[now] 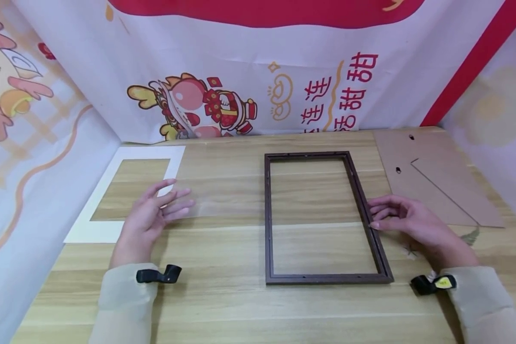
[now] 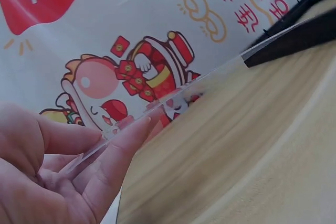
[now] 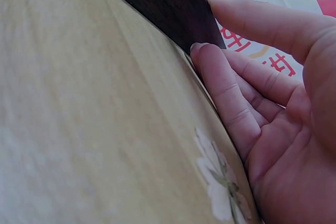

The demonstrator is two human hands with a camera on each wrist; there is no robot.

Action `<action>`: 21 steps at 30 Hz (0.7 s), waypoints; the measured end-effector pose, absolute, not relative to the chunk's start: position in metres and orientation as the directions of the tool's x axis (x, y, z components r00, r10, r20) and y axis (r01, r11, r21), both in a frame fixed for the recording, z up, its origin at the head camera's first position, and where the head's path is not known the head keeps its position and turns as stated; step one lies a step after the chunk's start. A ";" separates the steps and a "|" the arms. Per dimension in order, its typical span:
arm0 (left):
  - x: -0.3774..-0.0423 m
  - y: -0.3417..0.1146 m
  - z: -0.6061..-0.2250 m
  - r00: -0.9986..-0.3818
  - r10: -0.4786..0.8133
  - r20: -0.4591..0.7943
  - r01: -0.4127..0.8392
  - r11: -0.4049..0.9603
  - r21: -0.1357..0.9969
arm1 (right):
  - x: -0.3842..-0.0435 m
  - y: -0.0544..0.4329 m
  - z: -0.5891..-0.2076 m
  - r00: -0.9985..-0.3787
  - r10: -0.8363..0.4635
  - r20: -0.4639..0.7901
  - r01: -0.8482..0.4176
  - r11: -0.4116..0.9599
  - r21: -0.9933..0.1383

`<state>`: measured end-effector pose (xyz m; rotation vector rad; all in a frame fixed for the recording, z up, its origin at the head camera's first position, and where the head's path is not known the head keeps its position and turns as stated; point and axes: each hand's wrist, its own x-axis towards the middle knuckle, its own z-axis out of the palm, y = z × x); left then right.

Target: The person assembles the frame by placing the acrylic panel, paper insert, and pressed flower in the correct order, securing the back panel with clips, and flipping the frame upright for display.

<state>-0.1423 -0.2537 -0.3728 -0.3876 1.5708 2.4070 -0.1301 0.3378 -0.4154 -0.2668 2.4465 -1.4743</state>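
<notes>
My left hand [image 1: 148,212] pinches the edge of a thin clear sheet [image 2: 210,74] between thumb and fingers. The sheet barely shows in the head view and stretches rightward from the fingers, toward a dark brown picture frame [image 1: 268,220]. In the left wrist view its far end overlaps the frame. That rectangular frame has an open middle, with the wood grain visible through it. At its right side, my right hand [image 1: 406,220] grips the rail with the thumb and fingers. The right wrist view shows fingertips [image 3: 207,59] against the dark rail [image 3: 168,3].
A white mat [image 1: 96,198] with a cut-out window lies left, partly behind my left hand. The brown backing board [image 1: 434,186] rests on the right of the wood-grain table [image 1: 223,306]. Near my right wrist are a white flower [image 1: 410,251] and a green leaf [image 1: 470,236]. Printed cloth [image 1: 241,48] borders the table.
</notes>
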 end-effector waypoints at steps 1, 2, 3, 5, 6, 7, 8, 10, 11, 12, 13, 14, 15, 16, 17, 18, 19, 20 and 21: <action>-0.142 -0.255 -0.372 -0.937 0.058 -0.344 -0.336 -0.417 0.845 | -0.130 0.338 -0.416 -0.946 -0.294 -0.135 -0.018 0.464 -0.886; -0.141 -0.255 -0.371 -0.939 0.062 -0.339 -0.330 -0.442 0.834 | -0.130 0.338 -0.416 -0.946 -0.295 -0.132 -0.021 0.465 -0.885; -0.141 -0.256 -0.370 -0.940 0.066 -0.334 -0.325 -0.460 0.826 | -0.130 0.338 -0.416 -0.946 -0.295 -0.131 -0.024 0.468 -0.883; -0.140 -0.256 -0.369 -0.943 0.075 -0.324 -0.318 -0.486 0.814 | -0.130 0.339 -0.416 -0.947 -0.294 -0.132 -0.021 0.467 -0.884; -0.140 -0.255 -0.368 -0.943 0.079 -0.322 -0.317 -0.496 0.808 | -0.130 0.339 -0.416 -0.947 -0.292 -0.135 -0.018 0.468 -0.884; -0.140 -0.255 -0.367 -0.944 0.082 -0.320 -0.316 -0.501 0.805 | -0.130 0.339 -0.416 -0.947 -0.290 -0.136 -0.017 0.469 -0.883; -0.139 -0.254 -0.367 -0.944 0.085 -0.317 -0.315 -0.507 0.802 | -0.129 0.339 -0.416 -0.948 -0.289 -0.135 -0.017 0.468 -0.883; -0.138 -0.253 -0.365 -0.945 0.090 -0.315 -0.315 -0.515 0.797 | -0.129 0.339 -0.416 -0.948 -0.286 -0.139 -0.012 0.469 -0.883; -0.138 -0.253 -0.364 -0.944 0.095 -0.315 -0.316 -0.524 0.791 | -0.129 0.339 -0.416 -0.949 -0.284 -0.140 -0.010 0.467 -0.884; -0.137 -0.253 -0.363 -0.944 0.100 -0.313 -0.317 -0.530 0.786 | -0.129 0.339 -0.416 -0.949 -0.282 -0.144 -0.006 0.470 -0.883; -0.136 -0.252 -0.362 -0.945 0.106 -0.310 -0.317 -0.538 0.781 | -0.129 0.339 -0.416 -0.948 -0.282 -0.146 -0.003 0.468 -0.884; -0.136 -0.251 -0.361 -0.944 0.115 -0.309 -0.320 -0.543 0.777 | -0.129 0.339 -0.416 -0.948 -0.281 -0.148 0.000 0.467 -0.884; -0.135 -0.251 -0.361 -0.943 0.125 -0.307 -0.324 -0.547 0.772 | -0.129 0.339 -0.416 -0.947 -0.282 -0.151 0.002 0.468 -0.884; -0.134 -0.250 -0.360 -0.942 0.140 -0.304 -0.330 -0.549 0.768 | -0.130 0.339 -0.416 -0.947 -0.284 -0.150 0.000 0.467 -0.884; -0.134 -0.249 -0.360 -0.941 0.155 -0.300 -0.334 -0.548 0.767 | -0.130 0.339 -0.416 -0.947 -0.287 -0.147 -0.003 0.464 -0.886; -0.133 -0.247 -0.360 -0.940 0.167 -0.298 -0.340 -0.545 0.767 | -0.130 0.338 -0.416 -0.946 -0.291 -0.144 -0.007 0.463 -0.886; -0.132 -0.245 -0.360 -0.938 0.181 -0.296 -0.347 -0.541 0.767 | -0.131 0.338 -0.416 -0.946 -0.294 -0.139 -0.012 0.459 -0.889; -0.132 -0.243 -0.360 -0.935 0.194 -0.296 -0.354 -0.535 0.767 | -0.131 0.338 -0.416 -0.946 -0.296 -0.135 -0.016 0.456 -0.890; -0.131 -0.241 -0.360 -0.934 0.205 -0.294 -0.358 -0.528 0.770 | -0.131 0.338 -0.416 -0.945 -0.299 -0.130 -0.021 0.456 -0.890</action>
